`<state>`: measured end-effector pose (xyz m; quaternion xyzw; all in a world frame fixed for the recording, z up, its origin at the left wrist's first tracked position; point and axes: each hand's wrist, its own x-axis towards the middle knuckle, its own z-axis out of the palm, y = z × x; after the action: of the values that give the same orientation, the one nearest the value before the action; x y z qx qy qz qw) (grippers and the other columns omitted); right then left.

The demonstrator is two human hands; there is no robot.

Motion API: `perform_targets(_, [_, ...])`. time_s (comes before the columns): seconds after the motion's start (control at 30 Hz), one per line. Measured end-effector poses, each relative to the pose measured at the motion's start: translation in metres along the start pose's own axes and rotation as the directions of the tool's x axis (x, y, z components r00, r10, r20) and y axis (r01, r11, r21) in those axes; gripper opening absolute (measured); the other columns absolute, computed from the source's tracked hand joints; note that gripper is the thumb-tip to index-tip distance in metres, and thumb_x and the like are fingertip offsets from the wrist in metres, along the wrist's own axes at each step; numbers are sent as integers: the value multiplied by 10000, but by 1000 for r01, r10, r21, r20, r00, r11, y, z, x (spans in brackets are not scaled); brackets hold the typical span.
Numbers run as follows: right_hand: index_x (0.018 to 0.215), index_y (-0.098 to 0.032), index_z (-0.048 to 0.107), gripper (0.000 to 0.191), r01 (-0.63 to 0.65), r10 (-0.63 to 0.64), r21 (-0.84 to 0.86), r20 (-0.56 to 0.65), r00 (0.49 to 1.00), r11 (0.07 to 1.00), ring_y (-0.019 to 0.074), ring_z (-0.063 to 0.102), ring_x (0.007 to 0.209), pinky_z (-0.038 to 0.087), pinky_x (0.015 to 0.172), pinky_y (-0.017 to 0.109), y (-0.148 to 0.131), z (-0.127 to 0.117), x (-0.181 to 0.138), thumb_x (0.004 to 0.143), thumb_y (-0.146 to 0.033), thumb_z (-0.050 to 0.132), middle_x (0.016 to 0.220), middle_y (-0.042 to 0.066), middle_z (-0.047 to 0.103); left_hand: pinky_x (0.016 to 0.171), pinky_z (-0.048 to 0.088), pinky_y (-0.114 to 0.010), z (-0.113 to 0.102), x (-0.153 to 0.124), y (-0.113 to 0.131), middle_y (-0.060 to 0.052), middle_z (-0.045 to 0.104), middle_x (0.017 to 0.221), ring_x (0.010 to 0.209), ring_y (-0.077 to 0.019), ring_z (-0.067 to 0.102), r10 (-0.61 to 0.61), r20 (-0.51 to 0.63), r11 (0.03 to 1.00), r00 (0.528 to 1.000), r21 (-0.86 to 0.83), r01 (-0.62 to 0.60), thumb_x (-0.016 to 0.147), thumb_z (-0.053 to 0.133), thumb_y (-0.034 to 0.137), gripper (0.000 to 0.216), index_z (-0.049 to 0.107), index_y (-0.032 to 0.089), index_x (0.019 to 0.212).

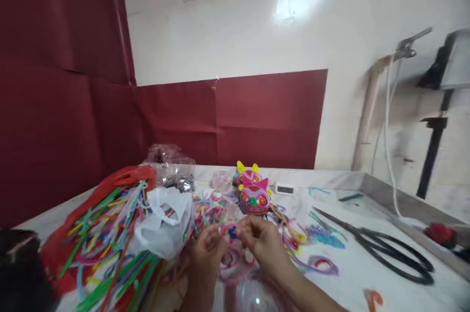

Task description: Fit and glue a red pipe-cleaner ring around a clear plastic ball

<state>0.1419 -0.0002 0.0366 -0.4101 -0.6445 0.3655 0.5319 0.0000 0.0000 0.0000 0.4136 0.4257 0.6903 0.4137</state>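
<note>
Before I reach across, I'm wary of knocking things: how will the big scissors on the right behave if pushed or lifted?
The scissors look rigid, so they shouldn't flop. Lying flat on the white table, they'd probably slide rather than roll. Being bulkier at the looped end, they may feel handle-heavy.

Left of the long, matt-looking black metal scissors [362, 235] we see a crinkled white plastic bag [156, 236], a glossy transparent plastic bag [174, 167] and fuzzy-looking multicoloured strips [110, 219].
</note>
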Motion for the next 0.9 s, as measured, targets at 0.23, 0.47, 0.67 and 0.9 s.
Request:
perform_targets(0.23, [716,-147,616,289,-10,10,-27,3,1000,1000,140,469,501,332,498,259,0,1,1,768,-432,622,549,-9,527,367,335,-194,2,0,3,57,571,467,354,-81,459,1,3,1000,1000,-8,-1,566,781,332,312,649,162,792])
perform_targets(0.47, [708,-149,632,289,-13,14,-60,7,1000,998,123,426,486,305,474,247,-5,1,-2,772,-432,628,549,-18,505,365,348,-202,4,-5,11,43,588,463,352,-89,463,-8,14,1000,1000,-6,8,574,784,331,301,644,160,779])
perform_targets(0.67, [706,-146,652,294,5,-4,-96,6,1000,995,125,432,500,307,476,244,-6,-1,-1,767,-433,641,562,-6,530,364,349,-207,4,-2,10,54,561,432,353,-100,464,-16,0,1000,1000,-7,16,558,778,332,313,654,161,789])
perform_targets(0.9, [708,-153,659,281,19,-19,-132,5,1000,991,130,446,495,318,477,243,-5,-1,-1,770,-426,645,559,-3,547,380,373,-223,6,-5,13,25,617,484,356,-110,495,-32,-7,999,999,-18,32,535,784,333,329,661,163,789])
